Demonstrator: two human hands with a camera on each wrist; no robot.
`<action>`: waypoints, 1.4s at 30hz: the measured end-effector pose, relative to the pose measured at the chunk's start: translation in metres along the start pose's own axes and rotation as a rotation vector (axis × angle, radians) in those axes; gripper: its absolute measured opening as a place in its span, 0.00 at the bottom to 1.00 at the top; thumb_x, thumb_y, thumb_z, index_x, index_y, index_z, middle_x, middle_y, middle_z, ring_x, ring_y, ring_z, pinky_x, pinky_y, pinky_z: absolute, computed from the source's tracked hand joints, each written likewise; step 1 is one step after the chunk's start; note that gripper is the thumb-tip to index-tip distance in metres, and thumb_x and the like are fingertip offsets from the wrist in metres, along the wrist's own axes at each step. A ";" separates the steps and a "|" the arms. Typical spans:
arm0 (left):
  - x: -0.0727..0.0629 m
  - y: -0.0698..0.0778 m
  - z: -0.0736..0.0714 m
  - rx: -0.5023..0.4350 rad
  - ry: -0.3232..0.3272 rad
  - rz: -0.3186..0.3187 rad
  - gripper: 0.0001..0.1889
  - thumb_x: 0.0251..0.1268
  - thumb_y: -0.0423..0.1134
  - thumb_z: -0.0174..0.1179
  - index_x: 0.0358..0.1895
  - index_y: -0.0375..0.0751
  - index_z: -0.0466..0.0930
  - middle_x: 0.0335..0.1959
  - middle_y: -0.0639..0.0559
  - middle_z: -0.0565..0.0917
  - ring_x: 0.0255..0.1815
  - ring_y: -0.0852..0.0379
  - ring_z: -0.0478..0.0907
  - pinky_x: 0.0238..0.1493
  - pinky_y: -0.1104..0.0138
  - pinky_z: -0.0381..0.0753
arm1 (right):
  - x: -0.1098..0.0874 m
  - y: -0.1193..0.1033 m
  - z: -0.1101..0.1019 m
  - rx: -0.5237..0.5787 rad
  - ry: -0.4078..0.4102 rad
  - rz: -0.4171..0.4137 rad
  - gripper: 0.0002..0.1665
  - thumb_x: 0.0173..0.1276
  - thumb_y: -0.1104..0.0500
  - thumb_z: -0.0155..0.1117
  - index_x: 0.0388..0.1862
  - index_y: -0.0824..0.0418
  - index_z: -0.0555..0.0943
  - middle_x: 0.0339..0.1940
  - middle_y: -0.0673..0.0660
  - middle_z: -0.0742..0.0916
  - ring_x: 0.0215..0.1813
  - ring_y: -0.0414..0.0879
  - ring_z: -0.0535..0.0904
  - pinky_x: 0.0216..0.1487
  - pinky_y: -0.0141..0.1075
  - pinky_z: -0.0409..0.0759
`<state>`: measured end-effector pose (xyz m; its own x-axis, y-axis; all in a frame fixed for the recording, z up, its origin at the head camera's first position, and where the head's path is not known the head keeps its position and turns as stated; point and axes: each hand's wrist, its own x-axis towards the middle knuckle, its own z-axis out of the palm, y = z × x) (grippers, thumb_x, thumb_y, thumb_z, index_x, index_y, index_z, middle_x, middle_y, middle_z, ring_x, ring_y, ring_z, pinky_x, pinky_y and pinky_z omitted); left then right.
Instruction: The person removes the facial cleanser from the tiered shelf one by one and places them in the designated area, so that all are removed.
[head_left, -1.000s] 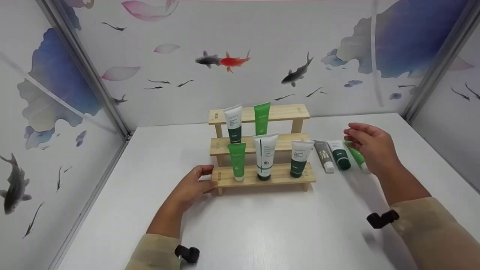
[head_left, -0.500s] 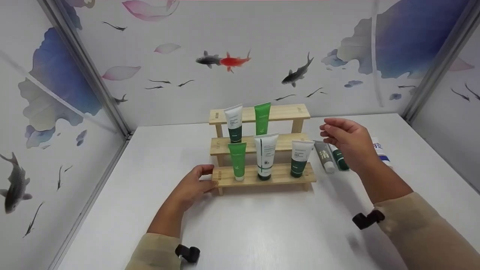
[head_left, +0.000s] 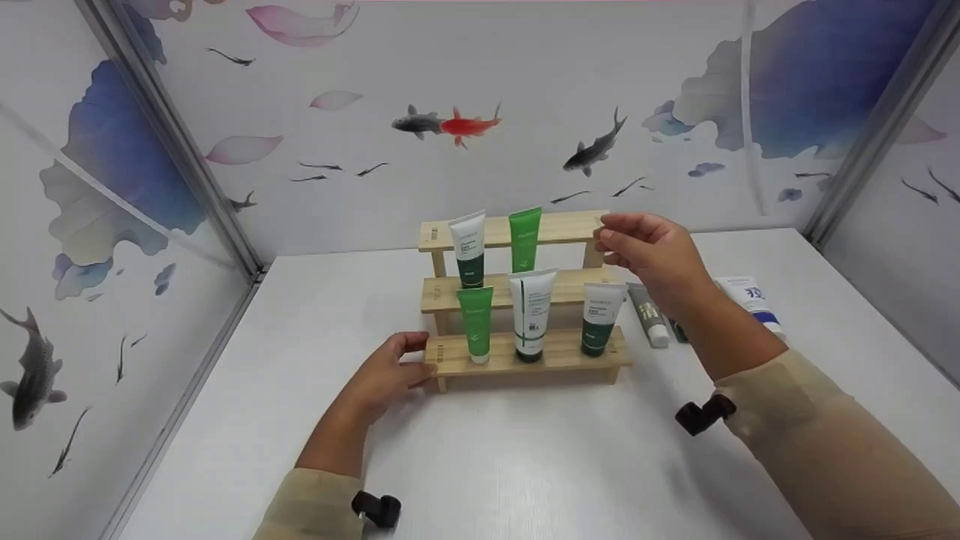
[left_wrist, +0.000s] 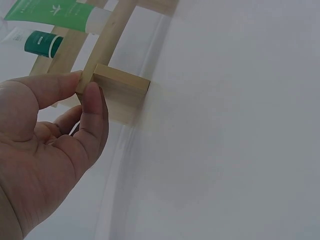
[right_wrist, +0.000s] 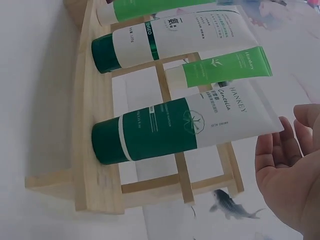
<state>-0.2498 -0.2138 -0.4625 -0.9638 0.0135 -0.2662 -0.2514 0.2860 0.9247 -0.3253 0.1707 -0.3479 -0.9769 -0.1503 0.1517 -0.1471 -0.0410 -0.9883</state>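
Observation:
My left hand (head_left: 386, 375) pinches the left end of the bottom shelf of a three-step wooden display rack (head_left: 559, 361) between thumb and fingers. My right hand (head_left: 656, 251) is at the rack's upper right, loosely bent fingertips overlapping the top shelf's end in the head view, holding nothing. On the bottom shelf stand a small green tube (head_left: 476, 322), a large white tube (head_left: 531, 311) and a white and dark-green tube (right_wrist: 160, 127), caps down. The middle shelf carries another white and dark-green tube (head_left: 469, 244) and a green tube (head_left: 525, 236).
Right of the rack, a grey tube (head_left: 648, 319) and a white and blue tube (head_left: 750, 304) lie on the white table (head_left: 480, 465). My right forearm hides most of what lies between them. Printed walls (head_left: 337, 202) close in the table behind and at both sides.
My right hand has moved left from above the lying tubes to the rack's upper right corner, uncovering the white and blue tube. My left hand and the rack have stayed in place.

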 end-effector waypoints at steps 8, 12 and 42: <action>0.001 0.000 -0.001 -0.010 -0.011 0.015 0.32 0.70 0.31 0.65 0.77 0.43 0.70 0.78 0.44 0.72 0.66 0.48 0.82 0.60 0.61 0.85 | 0.011 -0.013 0.022 -0.076 -0.052 0.025 0.21 0.76 0.54 0.72 0.63 0.58 0.84 0.60 0.57 0.89 0.59 0.48 0.88 0.58 0.30 0.87; 0.001 0.001 -0.001 -0.010 -0.008 0.017 0.32 0.70 0.32 0.65 0.77 0.44 0.70 0.78 0.44 0.72 0.67 0.48 0.82 0.62 0.60 0.85 | 0.016 -0.017 0.031 -0.114 -0.059 0.054 0.20 0.76 0.53 0.71 0.64 0.55 0.84 0.62 0.55 0.89 0.62 0.47 0.87 0.60 0.31 0.87; 0.001 -0.001 0.000 0.006 0.007 0.013 0.32 0.70 0.33 0.67 0.77 0.44 0.71 0.78 0.45 0.73 0.67 0.50 0.81 0.64 0.60 0.84 | 0.027 -0.036 0.044 -0.207 -0.128 0.040 0.23 0.76 0.55 0.72 0.67 0.56 0.83 0.62 0.54 0.89 0.60 0.46 0.86 0.59 0.31 0.87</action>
<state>-0.2509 -0.2141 -0.4637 -0.9676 0.0107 -0.2524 -0.2384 0.2913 0.9264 -0.3395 0.1246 -0.3079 -0.9570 -0.2720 0.1009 -0.1505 0.1683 -0.9742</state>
